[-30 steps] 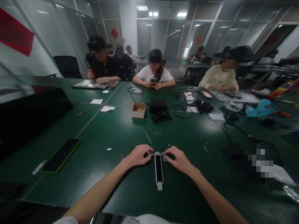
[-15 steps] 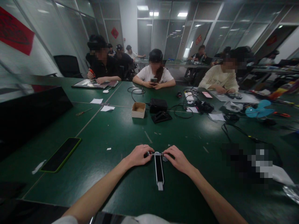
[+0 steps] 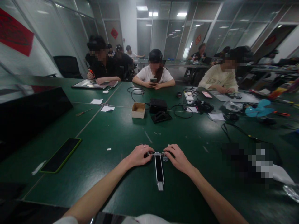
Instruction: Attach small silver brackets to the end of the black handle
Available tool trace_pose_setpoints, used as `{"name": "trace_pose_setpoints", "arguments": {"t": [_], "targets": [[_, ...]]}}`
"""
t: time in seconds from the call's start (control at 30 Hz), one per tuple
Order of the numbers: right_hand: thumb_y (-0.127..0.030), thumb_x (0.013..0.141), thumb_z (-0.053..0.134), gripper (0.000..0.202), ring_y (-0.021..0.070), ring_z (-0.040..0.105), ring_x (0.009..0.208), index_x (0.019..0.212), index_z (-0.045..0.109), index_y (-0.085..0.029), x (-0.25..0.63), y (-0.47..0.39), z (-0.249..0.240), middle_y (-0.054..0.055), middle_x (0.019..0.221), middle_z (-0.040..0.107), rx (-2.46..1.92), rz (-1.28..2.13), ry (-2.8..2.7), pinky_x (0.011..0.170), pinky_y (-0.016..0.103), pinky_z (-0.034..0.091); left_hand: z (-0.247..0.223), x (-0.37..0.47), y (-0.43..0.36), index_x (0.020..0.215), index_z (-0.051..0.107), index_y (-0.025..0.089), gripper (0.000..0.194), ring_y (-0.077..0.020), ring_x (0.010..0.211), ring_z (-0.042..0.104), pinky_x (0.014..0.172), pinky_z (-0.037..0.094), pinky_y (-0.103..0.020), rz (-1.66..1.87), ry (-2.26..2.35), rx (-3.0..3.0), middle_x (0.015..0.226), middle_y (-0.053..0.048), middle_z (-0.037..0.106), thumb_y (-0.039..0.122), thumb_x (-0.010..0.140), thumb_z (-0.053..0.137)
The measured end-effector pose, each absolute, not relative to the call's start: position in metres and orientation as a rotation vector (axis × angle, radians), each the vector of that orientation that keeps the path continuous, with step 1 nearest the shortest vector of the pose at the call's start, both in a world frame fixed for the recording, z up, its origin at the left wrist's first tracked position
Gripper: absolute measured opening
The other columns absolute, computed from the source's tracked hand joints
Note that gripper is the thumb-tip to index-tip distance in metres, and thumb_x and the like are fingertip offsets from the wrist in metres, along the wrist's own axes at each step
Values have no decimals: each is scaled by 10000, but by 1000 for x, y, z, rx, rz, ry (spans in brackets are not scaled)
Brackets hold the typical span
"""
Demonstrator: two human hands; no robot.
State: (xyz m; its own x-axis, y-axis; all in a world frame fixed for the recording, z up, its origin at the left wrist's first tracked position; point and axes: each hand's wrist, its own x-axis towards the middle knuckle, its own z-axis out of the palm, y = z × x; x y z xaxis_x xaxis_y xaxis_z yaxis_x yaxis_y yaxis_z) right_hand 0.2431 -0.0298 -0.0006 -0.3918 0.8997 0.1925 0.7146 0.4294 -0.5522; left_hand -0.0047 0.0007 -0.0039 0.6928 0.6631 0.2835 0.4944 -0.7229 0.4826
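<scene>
A slim T-shaped device [image 3: 159, 169] with a white frame and a black centre lies on the green table in front of me, its narrow pale tip towards me. Small metal parts stick out on both sides of its far end. My left hand [image 3: 140, 155] is closed in a pinch on the left side part, which the fingers partly hide. On the opposite side, the fingertips and thumb of my right hand [image 3: 177, 157] close on the right side part. Below those fingers a small silvery piece [image 3: 165, 159] shows. The exact kind of device is unclear.
A green-edged phone [image 3: 61, 155] lies left, with a screwdriver [image 3: 84, 112] farther off. Ahead stand a small cardboard box [image 3: 138, 110] and a black box [image 3: 158, 105]. Cables, papers and a blue fan [image 3: 259, 108] lie right. Several people sit across the table.
My right hand's fingers have shifted slightly up and to the right at the device's side part. My left hand and the device have stayed in place.
</scene>
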Motion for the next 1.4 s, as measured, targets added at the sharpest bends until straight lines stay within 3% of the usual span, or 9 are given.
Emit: {"name": "trace_pose_setpoints", "arguments": {"t": [0.57, 0.73, 0.87, 1.0, 1.23, 1.4], "targets": [[-325, 941, 375, 312, 214, 510, 993, 911, 666, -215, 244, -31, 6, 78, 1031, 588, -1305, 496, -2249, 842, 392, 454, -5, -5, 1, 984, 602, 171, 184, -141, 745, 580, 714, 439, -252, 633, 894, 2532, 859, -32, 635, 208, 833, 503], [-290, 916, 406, 273, 240, 510, 1018, 1047, 633, -212, 250, -24, -2, 99, 1057, 582, -1410, 288, -2146, 857, 422, 444, -7, -5, 2, 990, 602, 177, 194, -147, 745, 584, 717, 442, -260, 630, 910, 2546, 848, -30, 633, 212, 827, 502], [-278, 890, 448, 287, 265, 505, 1026, 1127, 602, -228, 258, -17, -14, 109, 1087, 568, -1513, 183, -2144, 811, 432, 457, -6, -4, 1, 998, 598, 173, 211, -154, 760, 583, 733, 446, -274, 654, 930, 2553, 863, -36, 633, 209, 817, 495], [-274, 896, 447, 227, 247, 526, 941, 1021, 633, -237, 261, -14, -19, 91, 987, 593, -1535, 172, -2175, 745, 396, 462, -4, -4, 0, 999, 594, 170, 213, -156, 774, 581, 742, 447, -276, 672, 938, 2546, 880, -42, 630, 201, 818, 486], [-277, 861, 484, 155, 209, 537, 800, 834, 608, -189, 251, -19, -5, 59, 831, 600, -1579, 340, -2128, 691, 357, 445, -4, -4, 0, 1034, 578, 171, 220, -152, 792, 578, 751, 445, -279, 715, 955, 2536, 901, -42, 625, 208, 841, 477], [-322, 885, 447, 198, 171, 534, 735, 833, 583, -188, 234, -32, 9, 43, 816, 586, -1424, 669, -1879, 655, 300, 451, -2, 2, -5, 1022, 577, 165, 197, -157, 848, 588, 780, 448, -285, 900, 899, 2534, 936, -54, 638, 276, 876, 508]]}}
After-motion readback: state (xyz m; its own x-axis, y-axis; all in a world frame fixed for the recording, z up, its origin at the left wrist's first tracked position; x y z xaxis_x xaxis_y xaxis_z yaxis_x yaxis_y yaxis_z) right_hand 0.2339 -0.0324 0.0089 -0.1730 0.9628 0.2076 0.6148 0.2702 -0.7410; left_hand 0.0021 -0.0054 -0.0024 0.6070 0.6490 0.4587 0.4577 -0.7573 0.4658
